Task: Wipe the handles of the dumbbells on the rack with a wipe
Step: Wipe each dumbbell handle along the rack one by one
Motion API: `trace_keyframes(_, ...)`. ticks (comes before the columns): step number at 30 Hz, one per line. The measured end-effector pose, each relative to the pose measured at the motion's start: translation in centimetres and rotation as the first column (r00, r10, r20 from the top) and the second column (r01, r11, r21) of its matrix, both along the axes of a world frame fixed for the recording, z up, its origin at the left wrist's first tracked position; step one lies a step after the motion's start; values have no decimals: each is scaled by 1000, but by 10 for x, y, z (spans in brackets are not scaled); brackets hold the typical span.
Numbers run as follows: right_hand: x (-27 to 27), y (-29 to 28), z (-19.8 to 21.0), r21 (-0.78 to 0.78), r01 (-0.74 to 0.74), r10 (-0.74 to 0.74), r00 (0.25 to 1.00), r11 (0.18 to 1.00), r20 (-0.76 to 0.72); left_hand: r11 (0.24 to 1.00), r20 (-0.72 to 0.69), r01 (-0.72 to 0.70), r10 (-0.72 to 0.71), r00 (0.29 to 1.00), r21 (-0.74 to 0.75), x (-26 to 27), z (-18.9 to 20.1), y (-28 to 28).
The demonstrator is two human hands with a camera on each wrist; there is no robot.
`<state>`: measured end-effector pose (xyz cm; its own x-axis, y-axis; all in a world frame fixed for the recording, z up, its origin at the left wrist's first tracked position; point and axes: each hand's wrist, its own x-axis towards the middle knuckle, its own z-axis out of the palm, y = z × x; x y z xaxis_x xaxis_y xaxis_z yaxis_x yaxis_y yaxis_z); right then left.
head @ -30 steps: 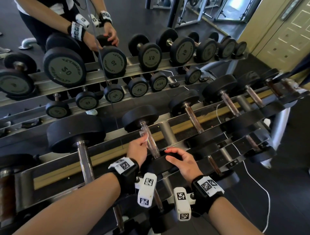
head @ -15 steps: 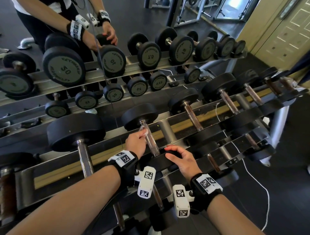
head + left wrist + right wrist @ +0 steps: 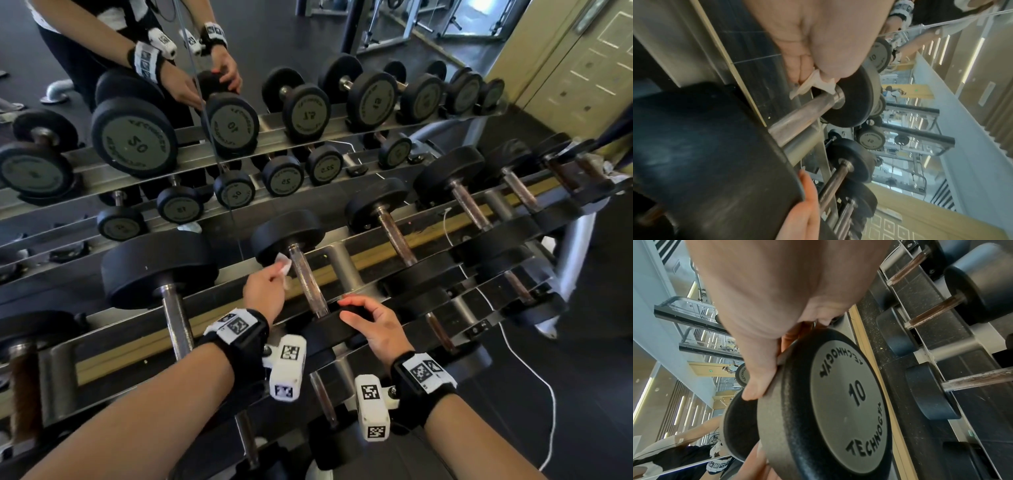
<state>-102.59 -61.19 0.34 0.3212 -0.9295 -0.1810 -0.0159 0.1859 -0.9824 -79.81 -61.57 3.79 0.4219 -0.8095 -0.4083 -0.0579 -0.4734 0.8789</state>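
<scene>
A 10 kg dumbbell lies on the rack's upper tier, its steel handle (image 3: 307, 286) running from the far black head (image 3: 287, 236) to the near head (image 3: 325, 330). My left hand (image 3: 279, 274) pinches a small white wipe (image 3: 283, 268) just left of the handle, close to the far head. In the left wrist view the wipe (image 3: 813, 84) touches the handle's far collar (image 3: 835, 97). My right hand (image 3: 356, 308) grips the near head's rim; the right wrist view shows its thumb (image 3: 756, 386) on the disc marked 10 (image 3: 838, 402).
A larger dumbbell (image 3: 161, 267) sits to the left, and several smaller ones with brownish handles (image 3: 394, 236) line the rack to the right. A mirror (image 3: 137, 137) behind reflects rack and person. More dumbbells fill the lower tier. A white cable (image 3: 513, 353) hangs at right.
My left hand has slid up the handle with the wipe, from near its middle to the far head. The right hand has stayed on the near head.
</scene>
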Motion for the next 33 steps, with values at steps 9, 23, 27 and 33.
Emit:
trace_keyframes(9,0,0,-1,-11,3,-3,1000,1000,12,955,103,289,-294,950,60,-30,-1,25)
trace_keyframes(23,1,0,3,8,-2,2,1000,1000,2,995,-237,-93,95,967,22,-11,-9,-2)
trace_keyframes(27,1,0,4,11,4,-4,1000,1000,3,997,-233,-48,61,971,58,-25,-31,1)
trace_keyframes(33,2,1,6,1,-6,6,999,1000,-38,998,-260,21,-3,966,67,-26,-23,19)
